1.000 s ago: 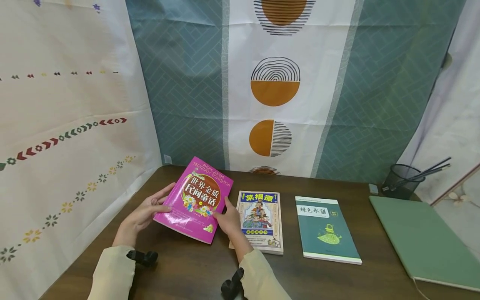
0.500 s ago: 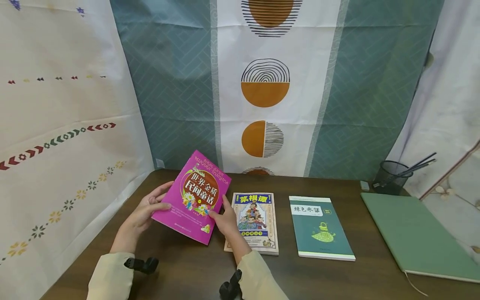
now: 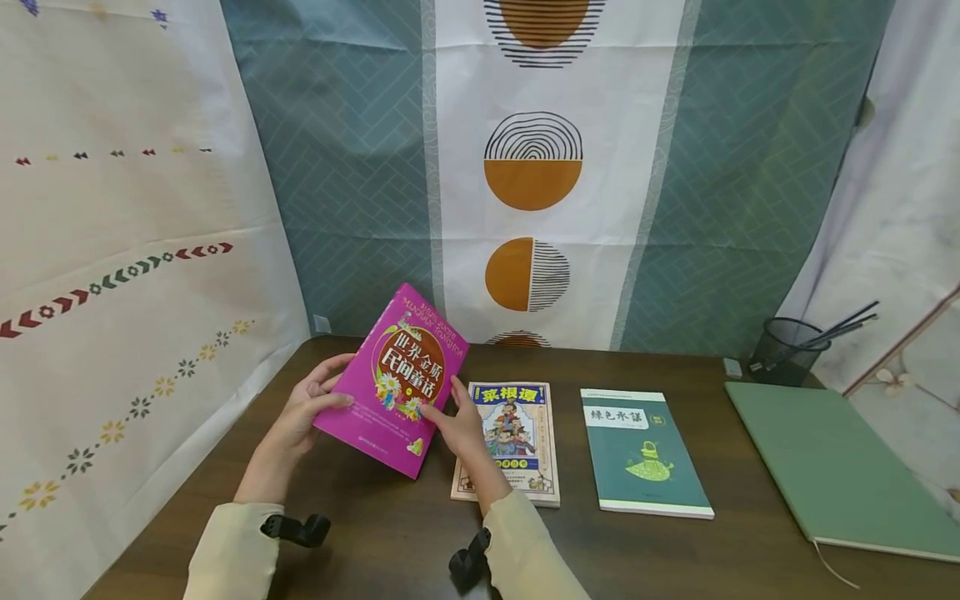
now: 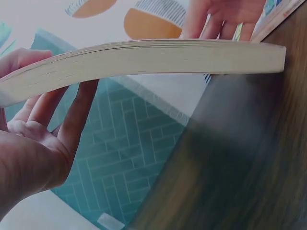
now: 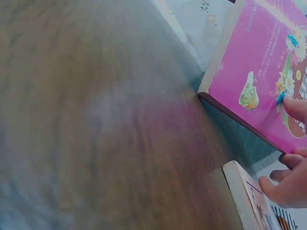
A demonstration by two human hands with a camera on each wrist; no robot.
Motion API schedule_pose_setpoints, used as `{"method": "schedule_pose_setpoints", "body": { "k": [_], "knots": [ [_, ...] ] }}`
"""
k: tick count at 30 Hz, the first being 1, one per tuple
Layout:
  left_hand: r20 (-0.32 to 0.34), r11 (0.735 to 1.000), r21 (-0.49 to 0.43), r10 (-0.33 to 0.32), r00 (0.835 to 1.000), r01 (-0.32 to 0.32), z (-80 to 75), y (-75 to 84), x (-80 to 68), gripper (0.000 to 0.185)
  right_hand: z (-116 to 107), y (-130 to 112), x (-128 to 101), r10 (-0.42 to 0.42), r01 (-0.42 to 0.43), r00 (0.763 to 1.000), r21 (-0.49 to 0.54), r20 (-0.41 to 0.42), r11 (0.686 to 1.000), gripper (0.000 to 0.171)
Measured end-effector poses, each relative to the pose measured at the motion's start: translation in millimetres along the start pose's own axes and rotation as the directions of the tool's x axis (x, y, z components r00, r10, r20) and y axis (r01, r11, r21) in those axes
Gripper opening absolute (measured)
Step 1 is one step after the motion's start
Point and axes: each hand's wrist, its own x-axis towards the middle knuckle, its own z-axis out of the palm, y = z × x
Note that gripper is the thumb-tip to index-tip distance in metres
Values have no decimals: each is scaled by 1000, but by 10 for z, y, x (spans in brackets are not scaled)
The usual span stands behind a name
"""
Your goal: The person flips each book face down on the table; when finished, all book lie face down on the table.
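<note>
A pink paperback book [image 3: 393, 379] is held tilted above the dark wooden table [image 3: 360, 533], its far edge raised toward the curtain. My left hand [image 3: 321, 398] grips its left edge, thumb on the cover and fingers underneath. In the left wrist view those fingers [image 4: 72, 120] lie under the cream page edge of the book [image 4: 144, 60]. My right hand [image 3: 450, 421] pinches the book's right edge, with the thumb on the cover. The right wrist view shows the pink cover [image 5: 268, 81] and my right hand [image 5: 290, 143] holding it.
Flat on the table to the right lie a yellow-and-blue book [image 3: 513, 442], a teal book [image 3: 641, 450] and a large green notebook [image 3: 840, 467]. A black mesh pen holder [image 3: 783, 350] stands at the back right. Patterned curtains close off the back and left.
The pink book has risen and tilted more upright, and both hands moved up and away from me with it. The other books have not moved.
</note>
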Motion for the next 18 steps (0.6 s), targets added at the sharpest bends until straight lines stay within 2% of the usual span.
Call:
{"method": "schedule_pose_setpoints", "body": {
  "k": [8,14,18],
  "knots": [
    [-53,999,-21,35,998,-37,174,4,6,50,-47,-66,24,25,-25,1000,-17,-10,1000,78],
    [-68,999,-6,39,997,-39,284,1,27,48,-100,-126,25,-35,34,997,-24,-69,999,73],
    [-81,999,25,48,996,-46,368,11,32,48,-123,-205,19,-74,72,995,-26,-67,997,69]
  ]
}}
